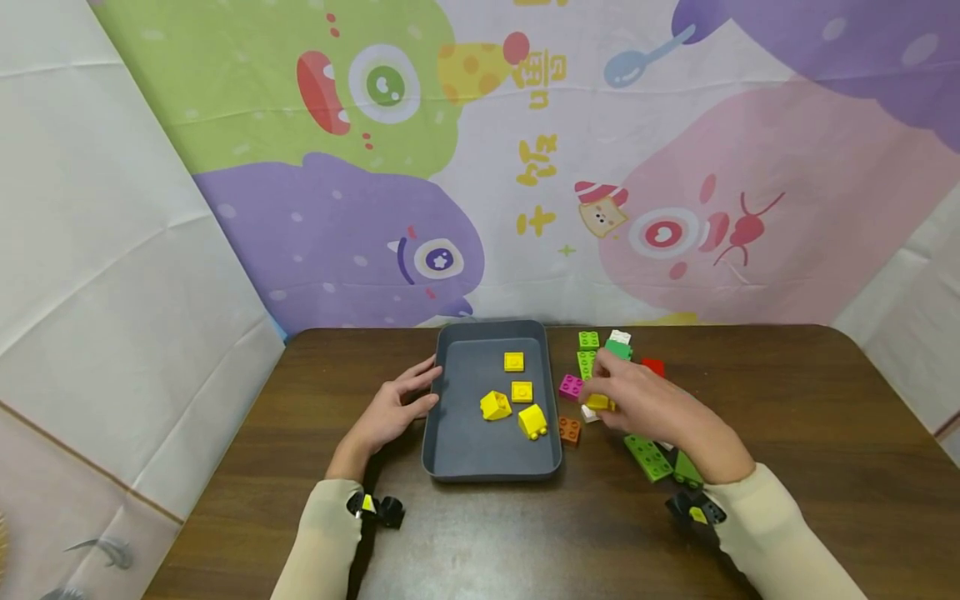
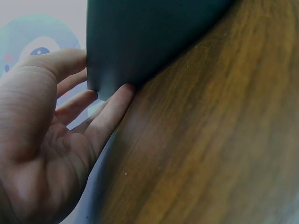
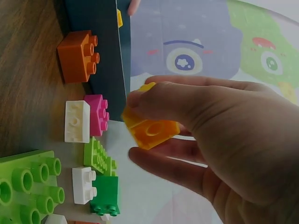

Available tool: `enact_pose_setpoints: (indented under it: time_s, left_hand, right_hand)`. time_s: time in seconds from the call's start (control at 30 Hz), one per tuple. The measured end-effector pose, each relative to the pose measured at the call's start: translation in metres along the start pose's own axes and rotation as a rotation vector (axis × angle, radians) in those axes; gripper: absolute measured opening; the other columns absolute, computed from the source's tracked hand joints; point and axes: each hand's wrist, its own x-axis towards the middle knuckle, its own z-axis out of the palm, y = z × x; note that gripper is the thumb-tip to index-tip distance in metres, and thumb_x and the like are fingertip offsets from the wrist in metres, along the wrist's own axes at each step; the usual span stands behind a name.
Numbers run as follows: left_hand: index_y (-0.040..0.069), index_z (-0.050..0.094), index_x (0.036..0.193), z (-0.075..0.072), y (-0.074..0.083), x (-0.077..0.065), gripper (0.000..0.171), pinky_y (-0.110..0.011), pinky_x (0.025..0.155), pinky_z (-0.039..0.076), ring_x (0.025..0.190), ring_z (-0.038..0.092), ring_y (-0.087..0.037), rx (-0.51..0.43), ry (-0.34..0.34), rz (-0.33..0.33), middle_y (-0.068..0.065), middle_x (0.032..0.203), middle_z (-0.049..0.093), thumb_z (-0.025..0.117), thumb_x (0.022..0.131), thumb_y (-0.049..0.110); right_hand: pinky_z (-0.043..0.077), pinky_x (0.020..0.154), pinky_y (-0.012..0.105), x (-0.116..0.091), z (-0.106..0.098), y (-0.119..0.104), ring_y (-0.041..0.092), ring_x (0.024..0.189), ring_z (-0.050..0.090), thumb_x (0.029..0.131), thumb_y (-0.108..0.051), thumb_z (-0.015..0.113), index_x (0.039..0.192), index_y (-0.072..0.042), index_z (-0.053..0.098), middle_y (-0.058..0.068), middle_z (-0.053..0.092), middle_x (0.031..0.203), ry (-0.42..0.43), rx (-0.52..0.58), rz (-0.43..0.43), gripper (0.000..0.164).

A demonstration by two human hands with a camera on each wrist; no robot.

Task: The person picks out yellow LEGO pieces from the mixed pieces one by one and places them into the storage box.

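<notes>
A dark grey tray (image 1: pixel 465 446) lies on the table with several yellow toy bricks (image 1: pixel 495 406) in it. My left hand (image 1: pixel 387 412) touches the tray's left side; in the left wrist view its fingertips (image 2: pixel 124 93) rest against the tray's outer wall. Right of the tray, my right hand (image 1: pixel 652 402) pinches a yellow brick (image 3: pixel 156 134) between thumb and fingers, raised off the table. Part of that brick is hidden by the thumb. Beneath and beside this hand are a magenta brick (image 3: pixel 97 115), a white brick (image 3: pixel 77 121) and an orange-brown brick (image 3: pixel 74 57).
Behind the right hand lie light green bricks (image 1: pixel 588 340), a dark green brick (image 3: pixel 105 193) and a red brick (image 1: pixel 654 367). Nearer, a long green brick (image 1: pixel 648 458) and a green sloped piece (image 1: pixel 686 471) sit by the right wrist. A printed cloth (image 1: pixel 525 275) hangs behind the table.
</notes>
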Motion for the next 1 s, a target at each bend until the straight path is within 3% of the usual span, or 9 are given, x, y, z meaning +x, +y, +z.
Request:
enact_pose_setpoints:
  time_s: [0.27,0.63,1.0]
  left_hand:
    - [0.004,0.046,0.149,0.0002,-0.0008,-0.0004,0.057,-0.034,0.090,0.060,0.141,0.042,-0.036,-0.002,-0.004,-0.002,-0.007,0.166,0.027,0.065,0.098,0.019]
    - [0.004,0.046,0.149,0.0001,0.0003,-0.0014,0.056,-0.033,0.090,0.060,0.142,0.041,-0.037,-0.010,-0.005,-0.004,-0.008,0.167,0.027,0.064,0.098,0.018]
    - [0.005,0.046,0.149,0.0000,-0.0010,-0.0002,0.057,-0.034,0.090,0.060,0.141,0.042,-0.037,-0.008,0.001,-0.005,-0.007,0.166,0.028,0.065,0.098,0.020]
  right_hand:
    - [0.056,0.061,0.025,0.0016,0.0017,0.0008,0.013,0.080,0.053,0.071,-0.008,0.090,0.100,-0.020,0.077,0.000,0.052,0.096,0.138,-0.054,-0.063,0.034]
    - [0.054,0.061,0.023,0.0010,0.0040,0.0019,0.011,0.077,0.051,0.075,-0.007,0.087,0.102,-0.023,0.077,-0.002,0.051,0.096,0.071,-0.022,-0.025,0.033]
    - [0.057,0.064,0.026,0.0073,-0.0031,0.0015,0.014,0.079,0.054,0.073,-0.008,0.088,0.104,-0.018,0.077,0.001,0.054,0.098,0.082,-0.036,-0.042,0.034]
